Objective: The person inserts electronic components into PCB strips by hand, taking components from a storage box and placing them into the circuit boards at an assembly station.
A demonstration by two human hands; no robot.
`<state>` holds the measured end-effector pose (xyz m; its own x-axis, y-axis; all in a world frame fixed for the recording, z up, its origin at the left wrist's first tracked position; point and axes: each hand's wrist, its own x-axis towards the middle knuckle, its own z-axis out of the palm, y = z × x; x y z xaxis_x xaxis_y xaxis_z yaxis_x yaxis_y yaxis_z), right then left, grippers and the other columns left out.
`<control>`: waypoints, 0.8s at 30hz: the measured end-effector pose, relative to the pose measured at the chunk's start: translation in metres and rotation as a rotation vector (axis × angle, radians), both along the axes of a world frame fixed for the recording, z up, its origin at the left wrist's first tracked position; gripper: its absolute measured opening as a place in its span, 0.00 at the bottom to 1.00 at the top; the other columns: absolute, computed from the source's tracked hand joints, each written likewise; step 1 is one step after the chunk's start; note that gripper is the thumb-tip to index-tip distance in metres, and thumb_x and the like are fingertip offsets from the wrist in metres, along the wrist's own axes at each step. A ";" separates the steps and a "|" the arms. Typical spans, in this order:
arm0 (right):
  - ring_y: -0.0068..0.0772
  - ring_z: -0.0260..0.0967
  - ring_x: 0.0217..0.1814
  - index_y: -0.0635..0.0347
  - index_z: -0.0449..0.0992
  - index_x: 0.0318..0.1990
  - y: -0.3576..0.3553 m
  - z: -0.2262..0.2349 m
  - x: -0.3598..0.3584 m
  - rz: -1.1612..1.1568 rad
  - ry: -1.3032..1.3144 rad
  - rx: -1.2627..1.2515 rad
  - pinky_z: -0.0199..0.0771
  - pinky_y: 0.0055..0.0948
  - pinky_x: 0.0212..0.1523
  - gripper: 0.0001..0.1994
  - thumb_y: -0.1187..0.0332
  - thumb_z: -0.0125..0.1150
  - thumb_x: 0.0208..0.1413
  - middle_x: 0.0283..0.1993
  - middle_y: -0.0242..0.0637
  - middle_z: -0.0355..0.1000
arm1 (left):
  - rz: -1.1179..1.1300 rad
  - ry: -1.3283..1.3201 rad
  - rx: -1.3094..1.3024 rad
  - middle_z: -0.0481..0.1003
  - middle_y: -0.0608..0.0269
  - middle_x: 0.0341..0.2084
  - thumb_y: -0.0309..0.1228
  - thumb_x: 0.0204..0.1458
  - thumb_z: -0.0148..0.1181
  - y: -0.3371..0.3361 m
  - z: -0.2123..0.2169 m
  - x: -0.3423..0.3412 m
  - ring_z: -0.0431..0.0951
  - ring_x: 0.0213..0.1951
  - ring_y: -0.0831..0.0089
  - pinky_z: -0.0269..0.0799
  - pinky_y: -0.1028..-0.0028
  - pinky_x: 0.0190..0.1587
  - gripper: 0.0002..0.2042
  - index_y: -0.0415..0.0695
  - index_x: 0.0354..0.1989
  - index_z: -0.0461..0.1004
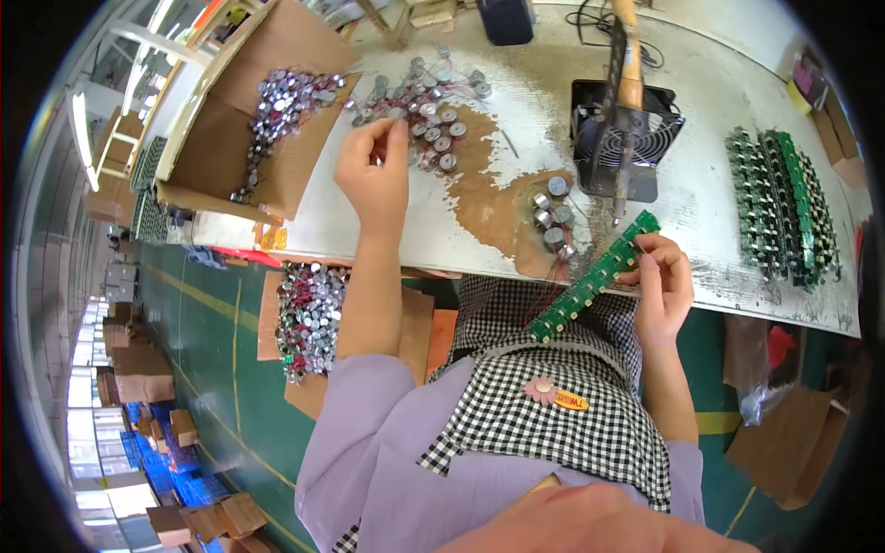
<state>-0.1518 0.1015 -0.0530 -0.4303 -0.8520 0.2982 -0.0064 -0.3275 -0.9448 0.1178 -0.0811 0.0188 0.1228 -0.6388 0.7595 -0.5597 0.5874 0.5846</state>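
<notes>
Lilac shirt [383, 442], low | green board [588, 286] clamped by right hand [666, 288] | left hand [373, 175]: fingers together, contents unclear, by upper-centre discs [442, 145] | likely pick-up; firm pinch needed

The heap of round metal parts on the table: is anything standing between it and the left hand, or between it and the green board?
Nothing visible stands between the left hand and the heap of round metal parts; the fingers are at its edge. Toward the green board, a smaller group of round parts lies between.
</notes>
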 end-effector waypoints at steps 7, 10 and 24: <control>0.19 0.67 0.30 0.68 0.67 0.32 0.001 0.001 -0.002 -0.006 0.011 0.009 0.74 0.17 0.31 0.01 0.81 0.50 0.55 0.48 0.44 0.66 | 0.200 -0.133 0.312 0.73 0.61 0.19 0.28 0.46 0.63 0.003 -0.030 0.087 0.70 0.22 0.76 0.65 0.76 0.27 0.07 0.35 0.29 0.77; 0.19 0.67 0.29 0.67 0.67 0.32 0.000 -0.001 -0.003 -0.011 -0.002 0.010 0.74 0.17 0.31 0.01 0.81 0.50 0.55 0.47 0.43 0.67 | 0.188 -0.263 0.393 0.75 0.57 0.21 0.29 0.44 0.63 0.013 -0.047 0.081 0.74 0.23 0.68 0.68 0.72 0.29 0.08 0.37 0.29 0.78; 0.18 0.68 0.30 0.67 0.66 0.32 0.000 -0.002 0.000 -0.019 0.022 -0.001 0.73 0.18 0.31 0.02 0.81 0.50 0.55 0.44 0.42 0.68 | -0.014 -0.496 0.409 0.73 0.51 0.22 0.36 0.50 0.53 -0.013 -0.025 -0.019 0.74 0.27 0.51 0.67 0.59 0.30 0.13 0.39 0.21 0.72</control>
<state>-0.1520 0.1017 -0.0551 -0.4397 -0.8434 0.3088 -0.0336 -0.3281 -0.9440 0.0989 -0.0939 -0.0060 -0.1912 -0.8879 0.4185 -0.8148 0.3813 0.4367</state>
